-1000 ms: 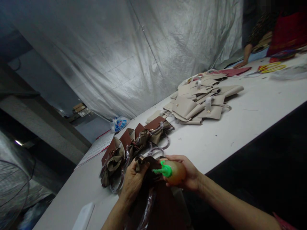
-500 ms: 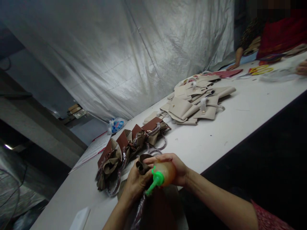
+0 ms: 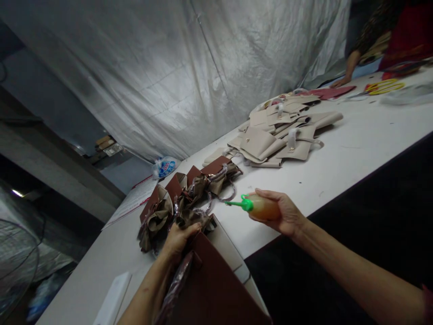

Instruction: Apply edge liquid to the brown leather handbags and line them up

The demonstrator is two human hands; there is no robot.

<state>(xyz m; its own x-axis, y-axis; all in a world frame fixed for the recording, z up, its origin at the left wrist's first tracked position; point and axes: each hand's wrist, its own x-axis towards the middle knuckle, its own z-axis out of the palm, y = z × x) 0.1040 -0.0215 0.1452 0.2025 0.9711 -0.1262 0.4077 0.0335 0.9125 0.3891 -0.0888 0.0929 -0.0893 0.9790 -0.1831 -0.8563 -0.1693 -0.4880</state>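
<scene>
The fingers of my left hand [image 3: 179,242] are clamped on a brown bag [image 3: 218,286], at the bunched olive lining [image 3: 198,220] by its mouth. The bag reaches from my grip back toward me, at the near edge of the table [image 3: 355,135], its plastic-wrapped handle [image 3: 177,286] along the left side; I cannot tell whether the table bears its weight. My right hand [image 3: 287,215] has its fingers wrapped round an orange squeeze bottle [image 3: 265,208], apart from the bag, the thin green nozzle [image 3: 246,204] pointing left. Just beyond my left hand lies a row of brown bags [image 3: 156,221]. Farther off are a beige pile [image 3: 260,145], yellow-handled scissors [image 3: 384,86] and a co-worker's hand [image 3: 341,81]. A white oblong object [image 3: 113,299] lies to my left
</scene>
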